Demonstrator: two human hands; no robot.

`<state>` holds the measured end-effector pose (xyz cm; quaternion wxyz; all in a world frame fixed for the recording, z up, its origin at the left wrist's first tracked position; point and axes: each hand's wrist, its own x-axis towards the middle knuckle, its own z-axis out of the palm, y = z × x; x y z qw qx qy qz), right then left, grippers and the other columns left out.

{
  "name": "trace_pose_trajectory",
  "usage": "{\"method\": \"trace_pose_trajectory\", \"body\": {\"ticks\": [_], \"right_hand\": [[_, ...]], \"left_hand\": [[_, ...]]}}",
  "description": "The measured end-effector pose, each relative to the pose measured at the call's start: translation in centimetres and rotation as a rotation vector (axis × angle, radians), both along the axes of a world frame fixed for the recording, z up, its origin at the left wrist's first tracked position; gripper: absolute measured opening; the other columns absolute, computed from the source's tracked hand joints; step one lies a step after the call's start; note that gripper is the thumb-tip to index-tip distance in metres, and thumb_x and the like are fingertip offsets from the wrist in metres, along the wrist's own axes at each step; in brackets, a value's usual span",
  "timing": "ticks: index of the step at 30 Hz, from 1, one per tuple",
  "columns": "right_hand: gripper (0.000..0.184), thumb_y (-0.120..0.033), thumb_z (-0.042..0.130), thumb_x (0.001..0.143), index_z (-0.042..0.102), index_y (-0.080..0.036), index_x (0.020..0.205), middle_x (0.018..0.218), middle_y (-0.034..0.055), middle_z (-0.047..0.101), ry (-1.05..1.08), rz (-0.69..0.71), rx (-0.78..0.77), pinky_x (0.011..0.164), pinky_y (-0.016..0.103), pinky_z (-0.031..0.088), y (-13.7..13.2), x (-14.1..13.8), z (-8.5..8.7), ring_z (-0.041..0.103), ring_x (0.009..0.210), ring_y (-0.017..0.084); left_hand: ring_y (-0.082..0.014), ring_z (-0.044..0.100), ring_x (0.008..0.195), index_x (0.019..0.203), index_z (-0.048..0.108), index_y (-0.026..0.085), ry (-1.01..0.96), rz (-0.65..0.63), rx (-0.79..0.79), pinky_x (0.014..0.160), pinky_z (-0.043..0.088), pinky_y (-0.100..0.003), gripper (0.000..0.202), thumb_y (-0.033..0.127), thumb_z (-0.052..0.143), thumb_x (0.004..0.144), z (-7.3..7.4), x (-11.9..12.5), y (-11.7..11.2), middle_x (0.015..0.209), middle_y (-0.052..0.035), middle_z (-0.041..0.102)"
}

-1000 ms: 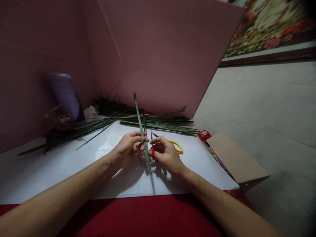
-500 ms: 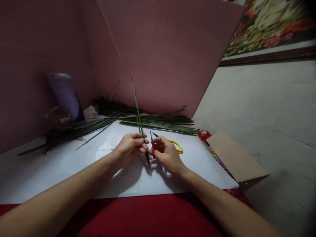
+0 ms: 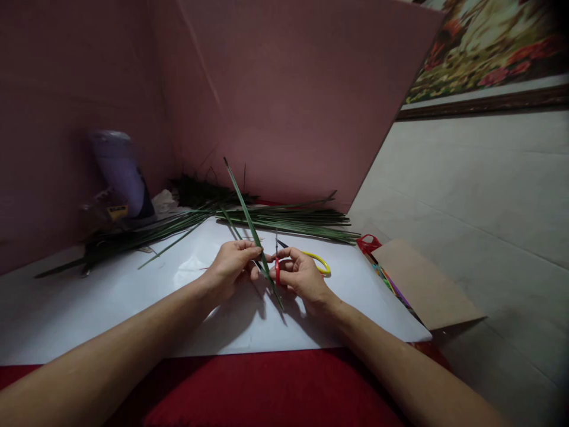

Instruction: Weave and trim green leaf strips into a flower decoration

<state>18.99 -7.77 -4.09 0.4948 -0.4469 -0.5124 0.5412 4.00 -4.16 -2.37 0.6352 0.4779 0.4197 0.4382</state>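
Observation:
Pinched in my left hand (image 3: 235, 264) is a long green leaf strip (image 3: 245, 209), slanting from upper left to a pointed lower end over the white sheet. A second narrow strip (image 3: 230, 220) also runs into that hand from behind. My right hand (image 3: 303, 276) is closed on small red-handled scissors (image 3: 278, 270), blades pointing up and away. Its fingers are close beside the strip; whether they touch it, I cannot tell. Behind the right hand lie yellow-handled scissors (image 3: 320, 262), partly hidden, their dark tip showing.
A bundle of green leaf strips (image 3: 288, 220) lies across the back of the white sheet (image 3: 355, 296). More strips (image 3: 146, 228) lie at the left, near a purple package (image 3: 119, 172). At the right is a cardboard box flap (image 3: 422, 284), with a red bag (image 3: 368, 242) beside it.
The strip in my left hand has turned to show its broad face and leans further left. My right hand has barely moved, and the red-handled scissors stand more upright.

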Motion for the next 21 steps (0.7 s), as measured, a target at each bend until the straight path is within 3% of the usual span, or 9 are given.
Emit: {"method": "trace_pose_trajectory", "body": {"ticks": [5, 9, 12, 16, 19, 21], "right_hand": [[0.03, -0.015, 0.067, 0.059, 0.055, -0.018, 0.087, 0.057, -0.0042, 0.059, 0.021, -0.014, -0.011, 0.041, 0.018, 0.029, 0.02, 0.01, -0.02, 0.044, 0.043, 0.006], [0.028, -0.016, 0.067, 0.061, 0.055, -0.018, 0.087, 0.059, -0.0035, 0.058, -0.015, -0.069, 0.046, 0.043, 0.019, 0.032, 0.16, 0.03, -0.16, 0.046, 0.045, 0.007], [0.028, -0.016, 0.066, 0.062, 0.053, -0.018, 0.087, 0.06, -0.0034, 0.059, -0.008, -0.126, 0.088, 0.046, 0.02, 0.035, 0.28, 0.08, -0.28, 0.048, 0.048, 0.008], [0.027, -0.014, 0.062, 0.062, 0.052, -0.018, 0.087, 0.062, -0.004, 0.059, -0.014, -0.179, 0.146, 0.047, 0.02, 0.036, 0.48, 0.26, -0.47, 0.05, 0.051, 0.009], [0.025, -0.014, 0.06, 0.066, 0.052, -0.019, 0.088, 0.064, -0.0036, 0.058, -0.054, -0.195, 0.23, 0.048, 0.021, 0.038, 0.57, 0.37, -0.68, 0.052, 0.055, 0.01], [0.023, -0.014, 0.059, 0.068, 0.052, -0.02, 0.089, 0.065, -0.0031, 0.058, -0.08, -0.189, 0.288, 0.049, 0.022, 0.039, 0.58, 0.37, -0.84, 0.053, 0.057, 0.011]], "left_hand": [[-0.005, 0.046, 0.03, 0.066, 0.058, 0.012, -0.037, -0.019, 0.026, 0.028, 0.018, -0.017, 0.009, 0.017, 0.061, 0.073, 0.01, -0.03, 0.03, 0.065, -0.0072, 0.067], [-0.0067, 0.049, 0.032, 0.077, 0.062, 0.011, -0.049, -0.029, 0.077, 0.027, 0.021, -0.017, 0.009, 0.017, 0.063, 0.071, 0.11, 0.0, -0.11, 0.064, -0.0061, 0.065], [-0.0076, 0.05, 0.034, 0.085, 0.059, 0.012, -0.056, 0.054, 0.141, 0.026, 0.023, -0.018, 0.019, 0.018, 0.068, 0.068, 0.36, 0.13, -0.37, 0.067, -0.0041, 0.064], [-0.0059, 0.046, 0.032, 0.077, 0.052, 0.015, -0.054, 0.211, 0.196, 0.026, 0.022, -0.017, 0.022, 0.021, 0.071, 0.066, 0.55, 0.21, -0.55, 0.063, 0.0014, 0.058], [-0.0041, 0.04, 0.031, 0.069, 0.048, 0.016, -0.049, 0.262, 0.082, 0.028, 0.022, -0.017, 0.026, 0.025, 0.072, 0.066, 0.32, 0.17, -0.54, 0.053, 0.0061, 0.047], [-0.0043, 0.042, 0.033, 0.069, 0.049, 0.015, -0.067, 0.184, -0.036, 0.031, 0.026, -0.017, 0.029, 0.031, 0.073, 0.066, 0.06, 0.15, -0.58, 0.055, 0.0041, 0.049]]}}
